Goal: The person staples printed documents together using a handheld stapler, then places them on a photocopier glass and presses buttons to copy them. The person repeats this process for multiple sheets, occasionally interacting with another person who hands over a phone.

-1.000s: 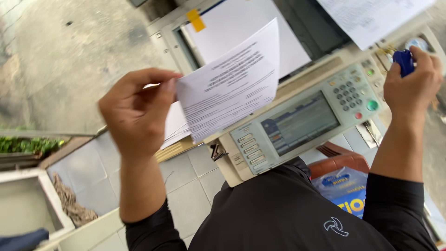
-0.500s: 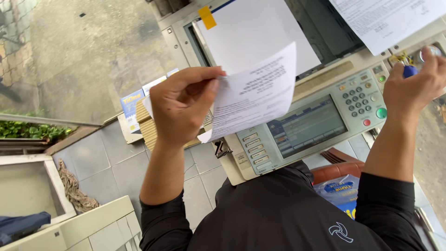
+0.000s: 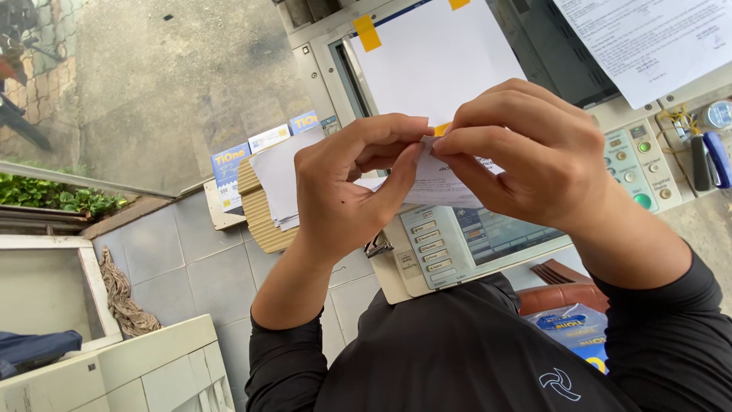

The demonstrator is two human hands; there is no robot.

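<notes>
A printed white sheet of paper (image 3: 446,183) is pinched between both my hands in front of a beige photocopier (image 3: 427,263). My left hand (image 3: 347,187) grips its left edge with thumb and fingers. My right hand (image 3: 526,156) closes over the sheet's top and covers most of it. Below the hands shows the copier's control panel with a screen (image 3: 499,233) and buttons. A blank white sheet (image 3: 435,57) lies on the copier's glass behind the hands. A blue stapler (image 3: 713,160) rests on the copier at the right.
Another printed sheet (image 3: 648,38) lies at the top right of the copier. A stack of papers on corrugated cardboard (image 3: 267,198) sits to the left. Grey floor tiles (image 3: 175,267), a white cabinet (image 3: 114,366) and a rope (image 3: 122,297) are lower left.
My right hand left the blue stapler at the copier's right and came over to the sheet. My left hand brought the sheet down and in; both hands now hold it.
</notes>
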